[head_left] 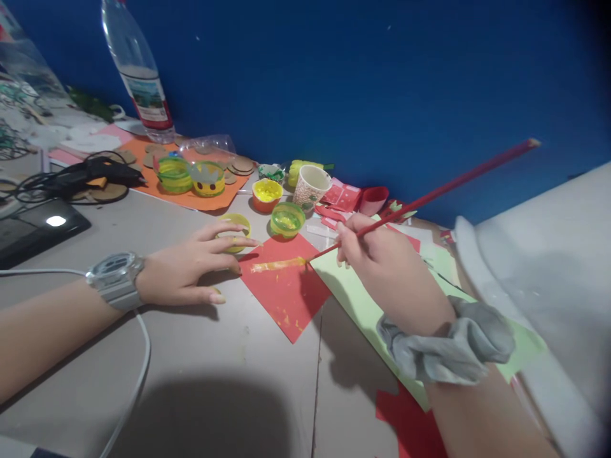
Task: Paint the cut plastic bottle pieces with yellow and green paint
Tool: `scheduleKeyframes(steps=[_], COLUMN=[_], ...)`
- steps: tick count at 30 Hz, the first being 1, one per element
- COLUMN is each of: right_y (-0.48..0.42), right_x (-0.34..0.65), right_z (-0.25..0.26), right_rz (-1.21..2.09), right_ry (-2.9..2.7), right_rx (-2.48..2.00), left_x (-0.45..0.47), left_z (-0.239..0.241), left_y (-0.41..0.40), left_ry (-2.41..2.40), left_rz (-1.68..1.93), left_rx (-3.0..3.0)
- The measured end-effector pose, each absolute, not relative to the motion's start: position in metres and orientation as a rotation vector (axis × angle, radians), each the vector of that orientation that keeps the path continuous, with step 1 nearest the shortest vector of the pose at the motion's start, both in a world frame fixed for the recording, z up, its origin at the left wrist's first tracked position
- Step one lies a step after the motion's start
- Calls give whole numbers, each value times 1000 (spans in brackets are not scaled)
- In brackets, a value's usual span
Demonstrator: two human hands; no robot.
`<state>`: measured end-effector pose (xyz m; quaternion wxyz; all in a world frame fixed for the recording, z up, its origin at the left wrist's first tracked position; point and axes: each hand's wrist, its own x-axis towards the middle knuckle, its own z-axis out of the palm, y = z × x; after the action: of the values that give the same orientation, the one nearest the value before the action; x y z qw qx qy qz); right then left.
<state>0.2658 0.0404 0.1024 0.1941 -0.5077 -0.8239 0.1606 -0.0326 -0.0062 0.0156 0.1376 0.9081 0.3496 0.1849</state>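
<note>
My right hand [377, 254] grips a long red paintbrush [429, 194], its tip down on a red square of paper [291, 296]. From that tip a yellow paint stripe [277, 264] runs leftward across the paper, and a few yellow flecks mark its lower corner. My left hand [191, 264] lies with fingers spread at the paper's left edge, beside a yellow ring-shaped piece [233, 232] that the fingers partly cover. Just behind the paper stand a green-and-yellow cup [287, 221] and an orange cup of yellow paint [266, 195].
A patterned paper cup [311, 187] stands farther back, near red scraps. Light green paper [356, 302] lies under my right arm. Two decorated cups rest on orange paper [210, 202]. At the left are a bottle [146, 95], a black glue gun [109, 170] and a white cable [143, 356].
</note>
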Motion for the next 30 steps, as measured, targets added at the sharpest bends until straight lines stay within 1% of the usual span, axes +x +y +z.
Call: scheduleKeyframes(steps=[4, 6, 10, 16, 19, 21, 22, 26, 28, 30], right_y=[38, 36, 33, 40, 44, 44, 43, 33, 29, 28], right_x=[262, 258, 254, 262, 266, 267, 266, 256, 250, 247], right_z=[98, 93, 90, 98, 100, 100, 99, 90, 84, 80], right_rz=[748, 855, 730, 499, 413, 454, 525, 962, 983, 837], right_ry=[-2124, -2120, -2253, -2319, -2337, -2285, -2233, -2067, -2115, -2195], right_rx=[-1252, -1196, -1194, -1446, -1464, -1423, -1381, -1178, -1180, -1218], left_x=[-34, -34, -32, -32, -33, -34, -34, -33, -32, -33], left_z=[15, 15, 16, 17, 15, 15, 15, 17, 18, 19], left_y=[-5, -4, -5, -6, -5, -5, -5, -4, -4, -4], left_ry=[1002, 996, 1002, 1013, 1001, 991, 983, 994, 991, 988], left_rz=[537, 527, 540, 534, 533, 544, 541, 525, 493, 480], left_rx=[2627, 2632, 2619, 2602, 2619, 2625, 2629, 2631, 2641, 2646])
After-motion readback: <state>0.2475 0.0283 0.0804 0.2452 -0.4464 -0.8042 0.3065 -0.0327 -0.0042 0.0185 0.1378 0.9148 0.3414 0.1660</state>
